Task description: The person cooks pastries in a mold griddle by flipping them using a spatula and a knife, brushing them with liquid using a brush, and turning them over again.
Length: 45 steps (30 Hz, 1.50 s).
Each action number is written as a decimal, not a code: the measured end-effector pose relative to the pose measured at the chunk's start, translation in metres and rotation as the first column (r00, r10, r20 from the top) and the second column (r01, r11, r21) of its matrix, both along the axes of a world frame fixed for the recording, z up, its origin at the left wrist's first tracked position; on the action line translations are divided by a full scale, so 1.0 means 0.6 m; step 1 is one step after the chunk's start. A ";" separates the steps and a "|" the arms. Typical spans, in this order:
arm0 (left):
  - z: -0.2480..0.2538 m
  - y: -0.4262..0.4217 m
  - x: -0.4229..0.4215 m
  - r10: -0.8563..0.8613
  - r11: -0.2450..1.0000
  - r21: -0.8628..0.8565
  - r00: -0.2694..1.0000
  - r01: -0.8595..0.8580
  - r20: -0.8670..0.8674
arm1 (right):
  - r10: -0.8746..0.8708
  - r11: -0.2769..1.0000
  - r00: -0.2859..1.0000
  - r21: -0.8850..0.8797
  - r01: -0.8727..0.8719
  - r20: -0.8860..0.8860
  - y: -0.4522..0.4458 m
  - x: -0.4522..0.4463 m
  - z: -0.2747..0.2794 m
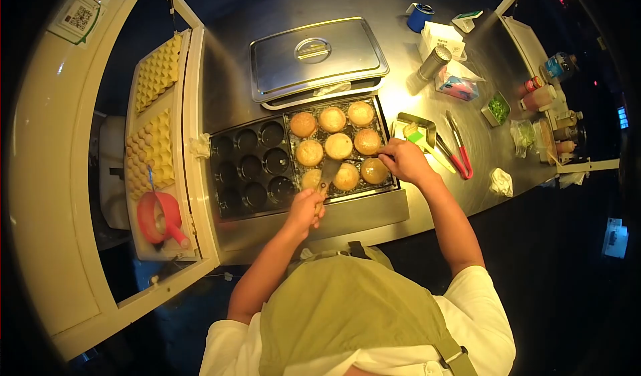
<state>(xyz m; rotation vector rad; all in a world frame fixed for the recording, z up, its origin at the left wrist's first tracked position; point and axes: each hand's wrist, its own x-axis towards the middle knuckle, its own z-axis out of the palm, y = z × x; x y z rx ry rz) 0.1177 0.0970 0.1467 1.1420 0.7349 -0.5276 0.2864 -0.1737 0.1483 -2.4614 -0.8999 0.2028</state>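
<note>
My left hand [306, 210] is closed around the handle of a small metal spatula [330, 170], whose blade lies over the front of the griddle. My right hand [404, 161] is closed at the griddle's right edge, fingertips pinched; whatever they hold is too small to make out. Round golden cakes [339, 146] fill the right half of the moulded griddle [288, 169], and the spatula partly covers one in the front row. On the left half, the round black moulds [250, 167] hold no cakes. A green-headed brush [417, 138] rests in a metal tray [427, 124] beyond my right hand.
Behind the griddle sits a lidded steel pan [314, 54]. Red-handled tongs [461, 152], a shaker [435, 64], a tissue box [458, 86] and chopped greens [497, 109] stand right. Egg trays [153, 146] and a red pan [155, 217] lie left.
</note>
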 end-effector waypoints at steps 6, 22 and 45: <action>-0.031 0.001 0.018 -0.049 0.973 0.228 0.993 0.022 0.111 | -0.047 0.996 0.998 0.069 0.050 -0.034 -0.002 -0.015 0.052; -0.041 -0.014 0.056 -0.028 0.998 0.066 0.995 0.022 0.093 | -0.409 0.808 0.880 0.353 0.472 -0.241 -0.022 -0.075 -0.087; -0.046 -0.022 0.046 0.040 0.999 -0.009 0.993 -0.039 0.109 | -0.374 0.742 0.848 0.428 0.517 -0.375 -0.031 -0.085 -0.098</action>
